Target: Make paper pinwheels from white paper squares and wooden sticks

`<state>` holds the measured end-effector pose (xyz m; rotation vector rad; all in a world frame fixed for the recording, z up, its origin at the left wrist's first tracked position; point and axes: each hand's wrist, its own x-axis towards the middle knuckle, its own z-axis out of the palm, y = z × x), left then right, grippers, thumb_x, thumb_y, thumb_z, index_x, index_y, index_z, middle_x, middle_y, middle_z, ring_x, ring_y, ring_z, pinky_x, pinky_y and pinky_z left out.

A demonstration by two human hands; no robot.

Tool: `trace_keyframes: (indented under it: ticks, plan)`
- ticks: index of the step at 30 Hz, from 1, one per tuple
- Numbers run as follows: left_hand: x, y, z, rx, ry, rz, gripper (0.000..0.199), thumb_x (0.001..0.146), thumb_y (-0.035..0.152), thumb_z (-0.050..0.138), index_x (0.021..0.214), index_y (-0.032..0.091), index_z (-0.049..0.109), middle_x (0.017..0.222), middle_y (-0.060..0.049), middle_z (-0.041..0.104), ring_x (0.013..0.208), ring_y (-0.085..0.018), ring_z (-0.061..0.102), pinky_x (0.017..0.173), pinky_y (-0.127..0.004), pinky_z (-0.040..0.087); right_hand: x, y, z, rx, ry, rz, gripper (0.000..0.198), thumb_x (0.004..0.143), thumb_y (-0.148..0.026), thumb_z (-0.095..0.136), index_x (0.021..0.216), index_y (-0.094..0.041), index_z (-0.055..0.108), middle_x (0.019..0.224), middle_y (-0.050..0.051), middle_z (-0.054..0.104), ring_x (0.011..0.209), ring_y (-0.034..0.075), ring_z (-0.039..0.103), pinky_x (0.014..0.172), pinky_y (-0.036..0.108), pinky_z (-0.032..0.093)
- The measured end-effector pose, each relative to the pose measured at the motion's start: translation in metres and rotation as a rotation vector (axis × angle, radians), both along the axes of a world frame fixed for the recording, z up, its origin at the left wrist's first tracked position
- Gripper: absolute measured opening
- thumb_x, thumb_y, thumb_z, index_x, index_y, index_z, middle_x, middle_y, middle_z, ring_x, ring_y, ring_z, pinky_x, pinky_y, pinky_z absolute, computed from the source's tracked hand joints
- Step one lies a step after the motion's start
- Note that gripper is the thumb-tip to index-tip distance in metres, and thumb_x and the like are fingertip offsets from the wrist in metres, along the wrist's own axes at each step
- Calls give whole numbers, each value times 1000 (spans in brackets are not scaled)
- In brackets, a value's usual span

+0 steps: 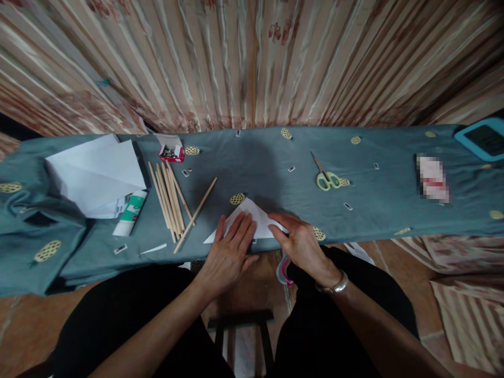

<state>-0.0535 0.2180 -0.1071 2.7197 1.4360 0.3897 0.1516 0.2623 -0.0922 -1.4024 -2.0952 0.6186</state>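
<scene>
A white sheet of paper (pixel 260 220), folded into a triangle, lies at the table's front edge with its peak pointing away from me. My left hand (pixel 228 252) rests flat on its left half, fingers stretched out and pressing it down. At the right corner, my right hand (pixel 301 241) holds the paper between thumb and curled fingers; a bit of white shows between them. A bracelet circles my right wrist. Left of the paper, a wooden stick (pixel 196 216) lies slanted beside several more wooden sticks (pixel 167 197). Scissors (pixel 326 176) with green handles lie beyond my right hand.
Farther left are a stack of white paper (pixel 94 173), a green and white glue stick (pixel 130 212) and a thin paper strip (pixel 153 249). A small red box (pixel 172 149) of metal pieces stands behind the sticks. A blue-framed device (pixel 482 139) lies far right. Curtains (pixel 252 63) hang behind.
</scene>
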Motion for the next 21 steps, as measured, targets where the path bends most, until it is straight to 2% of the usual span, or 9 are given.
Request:
trace_keyframes:
  ticks: [8,13,18,21]
  plan:
    - [1,1,-3,-5,25,12,64,95,46,47,145,9,35,151,-19,44,141,-35,37,117,-61,21,-1,1,0,18,-26,9,23,94,-26,54,109,-18,69,106,10,75,98,25,71,87,38,57]
    - [1,1,-6,-7,28,5,67,95,47,49,146,7,34,151,-20,42,143,-36,33,117,-62,20,-2,-1,1,80,-104,33,25,96,-29,51,112,-18,67,104,10,75,95,26,69,89,42,55]
    - [2,-1,-8,-6,57,12,69,94,50,48,146,6,34,152,-20,40,144,-36,31,118,-61,19,-8,-2,-2,171,-155,14,40,94,-40,55,123,-13,61,119,16,68,109,32,62,99,50,49]
    - [3,0,-9,-5,64,14,71,93,49,51,146,6,34,153,-21,40,144,-37,31,118,-61,19,-11,-2,-6,172,-122,-1,49,91,-45,57,127,-11,58,127,19,63,115,33,58,102,51,47]
